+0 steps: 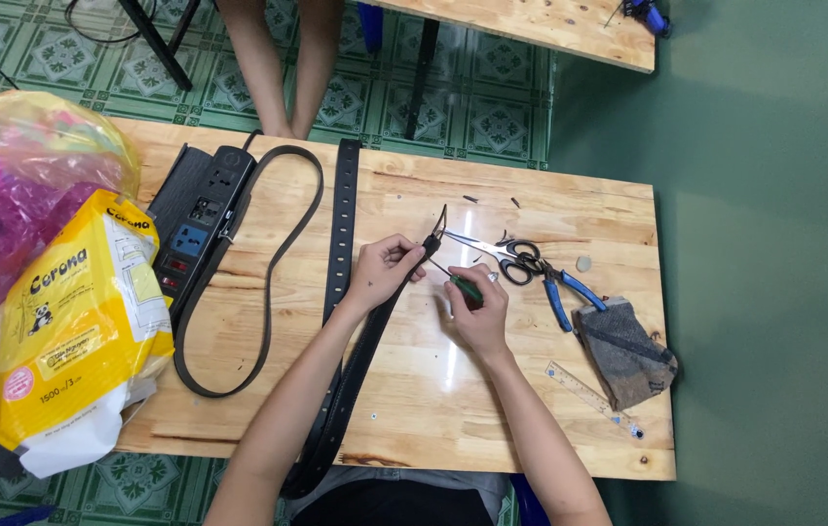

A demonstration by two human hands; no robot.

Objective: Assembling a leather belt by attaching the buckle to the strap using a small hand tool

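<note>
My left hand (382, 272) pinches the end of a black belt (356, 375) that runs down across the wooden table (414, 409) toward me. My right hand (477, 310) grips a small green-handled tool (464, 286) whose thin tip points at the belt end between my left fingers. A second black belt strap with holes (344, 209) lies flat to the left, and a looped black strap (278, 253) lies beside it.
Scissors (507, 255) and blue-handled pliers (562, 292) lie right of my hands, with a grey pouch (625, 353) and a clear ruler (584, 392) beyond. A black power strip (195, 219), a yellow packet (78, 321) and plastic bags (15, 185) sit at left. A person's legs (282, 58) stand behind the table.
</note>
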